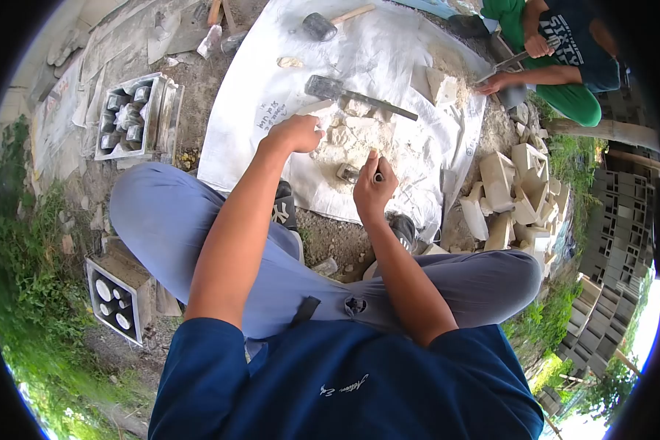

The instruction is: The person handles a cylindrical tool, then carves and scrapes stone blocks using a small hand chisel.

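My right hand is wrapped round the handle of a small hammer, its handle end showing at the fist. The dark hammer head hangs low over the white sheet. My left hand has its fingers curled together beside a pale slab; what they hold, if anything, is hidden. Between my hands lie broken pale chunks and crumbly powder. Just beyond, a black-headed mallet and a dark flat bar rest on the sheet.
Another mallet lies farther back. A co-worker's hand is beside a pale block at upper right. Broken pale blocks pile up at right. Two box molds, one upper and one lower, stand at left.
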Tool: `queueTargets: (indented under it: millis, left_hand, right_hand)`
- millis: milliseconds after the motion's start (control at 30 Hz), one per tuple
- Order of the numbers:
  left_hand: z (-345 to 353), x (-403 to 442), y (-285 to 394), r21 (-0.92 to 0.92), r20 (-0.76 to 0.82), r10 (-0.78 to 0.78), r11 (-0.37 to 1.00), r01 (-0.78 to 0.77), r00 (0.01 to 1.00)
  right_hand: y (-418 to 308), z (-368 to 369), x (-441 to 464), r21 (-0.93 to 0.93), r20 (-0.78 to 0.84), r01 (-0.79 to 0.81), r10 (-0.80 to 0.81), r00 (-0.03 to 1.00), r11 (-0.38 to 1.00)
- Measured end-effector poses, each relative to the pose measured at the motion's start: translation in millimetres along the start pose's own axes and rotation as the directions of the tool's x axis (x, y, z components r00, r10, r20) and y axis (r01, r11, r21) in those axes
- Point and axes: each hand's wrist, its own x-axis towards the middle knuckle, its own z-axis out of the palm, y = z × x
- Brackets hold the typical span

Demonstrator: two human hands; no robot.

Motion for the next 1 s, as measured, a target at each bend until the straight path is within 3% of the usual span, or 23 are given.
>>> queueTargets:
  millis: [167, 267, 367, 433, 500, 567, 700, 833, 933, 1000]
  left_hand:
    - [-7.8, 2.9, 12.0, 0.085, 0.132, -0.024, 0.996, 0.013, 0.991]
    - [-3.2, -1.9, 7.6, 0.022, 0.076, -0.011, 1.0, 0.01, 0.997]
    - [-5.7, -1.9, 4.8, 0.017, 0.01, 0.006, 1.0, -0.006, 1.0]
    - [-9.2, -2.9, 11.6, -0.03, 0.06, -0.042, 0.999, 0.044, 0.997]
    - [-4.0, 5.7, 9.3, 0.023, 0.056, 0.001, 1.0, -0.002, 0.998]
    - [1.4, 8.9, 5.3, 0.069, 0.074, 0.026, 0.997, -0.031, 0.997]
    - [-6.4, -1.5, 3.5, 0.003, 0.062, 0.01, 1.0, -0.011, 0.998]
    - [-6.5, -3.8, 3.7, -0.028, -0.004, -0.037, 0.999, 0.036, 0.999]
    - [3.8, 10.2, -0.8, 0.047, 0.024, 0.027, 0.999, -0.028, 0.999]
    - [4.4, 8.0, -0.3, 0.036, 0.037, 0.032, 0.999, -0.033, 0.999]
  right_hand:
    - [-23.8, -13.4, 25.6, 0.282, 0.01, -0.12, 0.123, 0.992, 0.952]
    - [-44.6, -23.8, 22.5, 0.157, 0.009, -0.056, 0.055, 0.998, 0.986]
    - [-29.3, -15.3, 15.8, 0.284, -0.048, -0.07, 0.087, 0.995, 0.956]
    - [22.8, -0.7, 9.8, -0.069, -0.038, 0.083, -0.086, 0.996, 0.994]
    - [2.8, -1.2, 21.0, -0.045, -0.006, 0.045, -0.045, 0.999, 0.998]
    - [-16.0, -4.4, 24.7, 0.122, 0.003, -0.102, 0.102, 0.995, 0.987]
    - [-58.7, -18.3, 22.3, 0.135, 0.007, -0.082, 0.082, 0.997, 0.987]
    - [-3.2, -3.6, 15.8, 0.044, -0.075, -0.044, 0.048, 0.996, 0.998]
    - [13.8, 0.1, 29.8, -0.02, -0.034, 0.027, -0.028, 0.999, 0.999]
    - [-8.7, -10.0, 34.8, 0.115, -0.02, -0.139, 0.142, 0.99, 0.984]
